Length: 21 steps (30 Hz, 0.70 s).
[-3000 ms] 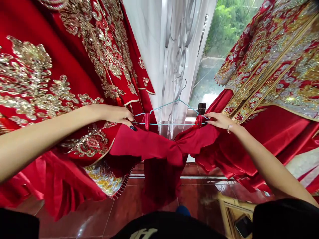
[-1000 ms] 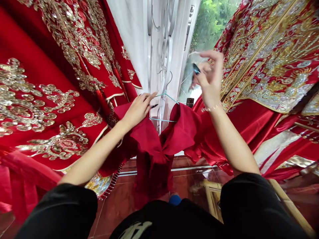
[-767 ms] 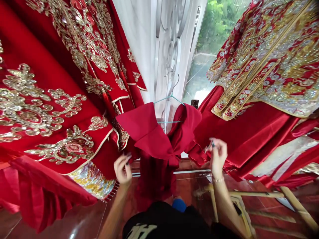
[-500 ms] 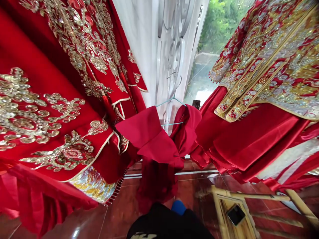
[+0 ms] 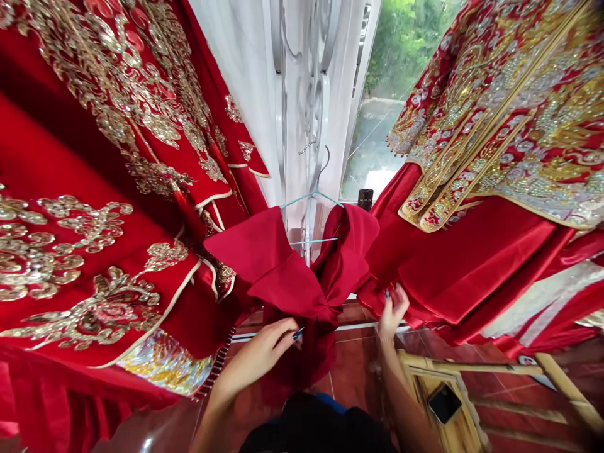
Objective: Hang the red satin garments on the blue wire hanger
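Observation:
A red satin garment [image 5: 287,270] hangs from a teal wire hanger [image 5: 311,201], its folded top flaring out to both sides. My left hand [image 5: 257,355] reaches in low, with its fingertips at the garment's hanging lower part, gripping nothing that I can see. My right hand [image 5: 391,311] is raised just below the satin skirt of the right-hand robe, its fingers apart and slightly blurred, holding nothing. Neither hand is on the hanger.
Large red robes with gold sequin embroidery, one on the left [image 5: 94,189] and one on the right [image 5: 491,126], hang close on both sides. Behind stand a white curtain [image 5: 245,82] and a window. Below lie a red tile floor [image 5: 353,371] and a bamboo stool [image 5: 438,396] with a phone [image 5: 443,402].
Both hands have let go of the hanger and dropped lower, near the garment's lower part. The garment stays hanging on the hanger, and the view has shifted slightly.

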### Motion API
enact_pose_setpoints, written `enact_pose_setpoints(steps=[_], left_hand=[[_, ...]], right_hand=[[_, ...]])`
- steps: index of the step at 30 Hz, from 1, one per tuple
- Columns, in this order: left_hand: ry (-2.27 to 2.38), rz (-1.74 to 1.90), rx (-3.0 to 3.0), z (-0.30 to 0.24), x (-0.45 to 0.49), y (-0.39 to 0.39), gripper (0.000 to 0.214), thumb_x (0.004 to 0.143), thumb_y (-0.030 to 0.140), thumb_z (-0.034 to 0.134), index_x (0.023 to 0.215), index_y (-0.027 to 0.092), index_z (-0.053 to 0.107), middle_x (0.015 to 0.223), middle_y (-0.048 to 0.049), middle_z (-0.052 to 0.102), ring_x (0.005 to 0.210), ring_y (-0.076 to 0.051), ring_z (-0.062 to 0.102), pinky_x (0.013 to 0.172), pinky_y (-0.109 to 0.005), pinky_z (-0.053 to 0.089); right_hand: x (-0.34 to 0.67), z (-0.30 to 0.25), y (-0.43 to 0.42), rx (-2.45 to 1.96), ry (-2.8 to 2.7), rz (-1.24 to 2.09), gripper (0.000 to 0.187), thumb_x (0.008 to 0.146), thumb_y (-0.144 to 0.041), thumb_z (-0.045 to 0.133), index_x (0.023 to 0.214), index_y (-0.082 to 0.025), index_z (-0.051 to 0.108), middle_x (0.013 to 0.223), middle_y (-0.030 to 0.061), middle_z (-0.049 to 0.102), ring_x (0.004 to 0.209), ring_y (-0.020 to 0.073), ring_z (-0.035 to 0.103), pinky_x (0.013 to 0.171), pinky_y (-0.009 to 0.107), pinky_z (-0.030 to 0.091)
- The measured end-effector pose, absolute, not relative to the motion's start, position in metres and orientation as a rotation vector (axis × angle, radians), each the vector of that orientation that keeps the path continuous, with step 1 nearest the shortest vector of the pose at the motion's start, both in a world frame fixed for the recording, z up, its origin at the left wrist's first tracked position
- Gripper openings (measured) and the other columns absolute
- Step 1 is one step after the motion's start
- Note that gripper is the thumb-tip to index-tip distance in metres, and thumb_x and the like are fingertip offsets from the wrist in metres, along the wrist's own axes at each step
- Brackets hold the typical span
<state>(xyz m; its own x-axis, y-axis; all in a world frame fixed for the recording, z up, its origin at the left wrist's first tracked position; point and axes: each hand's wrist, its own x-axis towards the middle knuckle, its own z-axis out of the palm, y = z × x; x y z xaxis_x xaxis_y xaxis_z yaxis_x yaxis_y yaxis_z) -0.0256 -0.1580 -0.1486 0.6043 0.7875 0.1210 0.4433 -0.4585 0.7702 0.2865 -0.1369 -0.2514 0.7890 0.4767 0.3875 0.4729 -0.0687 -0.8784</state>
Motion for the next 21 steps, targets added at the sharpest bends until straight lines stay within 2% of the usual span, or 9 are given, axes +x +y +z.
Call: enact_pose_setpoints(steps=[2, 4, 6, 9, 10, 12, 16, 18, 21], left_hand=[[0.837, 0.841, 2.106, -0.115, -0.009, -0.146, 0.033, 0.102, 0.026, 0.042, 0.132, 0.027, 0.057, 0.114, -0.0068, 0.071, 0.098, -0.018, 0.071, 0.093, -0.036, 0.060], [0.974, 1.342, 2.169, -0.086, 0.012, -0.125, 0.048, 0.098, 0.025, 0.050, 0.145, 0.027, 0.043, 0.136, -0.0114, 0.061, 0.125, -0.024, 0.061, 0.113, -0.047, 0.048], [1.278, 1.707, 2.206, -0.069, 0.030, -0.098, 0.062, 0.091, 0.022, 0.059, 0.149, 0.025, 0.037, 0.150, -0.0140, 0.049, 0.147, -0.031, 0.040, 0.124, -0.061, 0.026], [1.667, 1.731, 2.196, -0.063, 0.039, -0.066, 0.071, 0.085, 0.015, 0.058, 0.151, 0.024, 0.034, 0.160, -0.0151, 0.037, 0.157, -0.037, 0.016, 0.124, -0.068, 0.007], [1.742, 1.666, 2.192, -0.064, 0.036, -0.060, 0.072, 0.084, 0.013, 0.056, 0.152, 0.024, 0.033, 0.160, -0.0155, 0.036, 0.157, -0.038, 0.014, 0.124, -0.070, 0.005], [1.821, 1.533, 2.198, -0.064, 0.026, -0.054, 0.076, 0.082, 0.009, 0.052, 0.154, 0.023, 0.032, 0.159, -0.0159, 0.038, 0.156, -0.038, 0.017, 0.123, -0.071, 0.005], [1.802, 1.384, 2.301, -0.056, 0.006, -0.056, 0.082, 0.078, 0.002, 0.045, 0.155, 0.026, 0.030, 0.154, -0.0137, 0.046, 0.152, -0.035, 0.032, 0.124, -0.070, 0.012], [1.777, 1.328, 2.351, -0.052, 0.000, -0.057, 0.081, 0.077, 0.001, 0.044, 0.154, 0.026, 0.033, 0.152, -0.0134, 0.047, 0.150, -0.035, 0.035, 0.123, -0.070, 0.018], [1.768, 1.305, 2.350, -0.050, -0.005, -0.055, 0.074, 0.080, 0.002, 0.044, 0.151, 0.024, 0.039, 0.151, -0.0150, 0.045, 0.149, -0.035, 0.036, 0.123, -0.065, 0.024]], right_hand=[[0.277, -0.200, -0.097, -1.556, -0.855, -0.052, 0.059, 0.090, -0.040, 0.037, 0.146, -0.024, 0.029, 0.155, 0.0140, 0.043, 0.144, 0.0242, 0.046, 0.117, 0.052, 0.041], [0.258, -0.151, -0.069, -1.365, -1.119, -0.155, 0.069, 0.087, -0.037, 0.049, 0.151, -0.021, 0.026, 0.157, 0.0166, 0.038, 0.148, 0.0278, 0.038, 0.121, 0.059, 0.032], [0.239, -0.115, -0.052, -1.435, -1.312, -0.172, 0.079, 0.082, -0.034, 0.057, 0.154, -0.023, 0.026, 0.162, 0.0164, 0.033, 0.153, 0.0334, 0.027, 0.121, 0.067, 0.022], [0.231, -0.097, -0.039, -1.675, -1.367, -0.087, 0.086, 0.076, -0.026, 0.060, 0.155, -0.024, 0.026, 0.165, 0.0171, 0.027, 0.155, 0.0422, 0.013, 0.113, 0.081, 0.014], [0.236, -0.098, -0.037, -1.720, -1.369, -0.054, 0.085, 0.076, -0.024, 0.059, 0.155, -0.023, 0.029, 0.165, 0.0177, 0.029, 0.155, 0.0434, 0.014, 0.112, 0.082, 0.014], [0.253, -0.103, -0.032, -1.713, -1.423, -0.019, 0.077, 0.077, -0.021, 0.055, 0.151, -0.020, 0.036, 0.161, 0.0187, 0.036, 0.152, 0.0412, 0.024, 0.114, 0.078, 0.021], [0.291, -0.107, -0.023, -1.551, -1.611, -0.066, 0.065, 0.077, -0.010, 0.050, 0.141, -0.016, 0.050, 0.144, 0.0184, 0.058, 0.135, 0.0309, 0.051, 0.116, 0.056, 0.037], [0.301, -0.105, -0.021, -1.526, -1.657, -0.090, 0.062, 0.076, -0.009, 0.051, 0.138, -0.014, 0.054, 0.136, 0.0179, 0.063, 0.129, 0.0299, 0.056, 0.115, 0.053, 0.040], [0.303, -0.103, -0.022, -1.504, -1.694, -0.083, 0.060, 0.078, -0.014, 0.054, 0.138, -0.013, 0.053, 0.139, 0.0177, 0.061, 0.131, 0.0294, 0.053, 0.116, 0.052, 0.039]])
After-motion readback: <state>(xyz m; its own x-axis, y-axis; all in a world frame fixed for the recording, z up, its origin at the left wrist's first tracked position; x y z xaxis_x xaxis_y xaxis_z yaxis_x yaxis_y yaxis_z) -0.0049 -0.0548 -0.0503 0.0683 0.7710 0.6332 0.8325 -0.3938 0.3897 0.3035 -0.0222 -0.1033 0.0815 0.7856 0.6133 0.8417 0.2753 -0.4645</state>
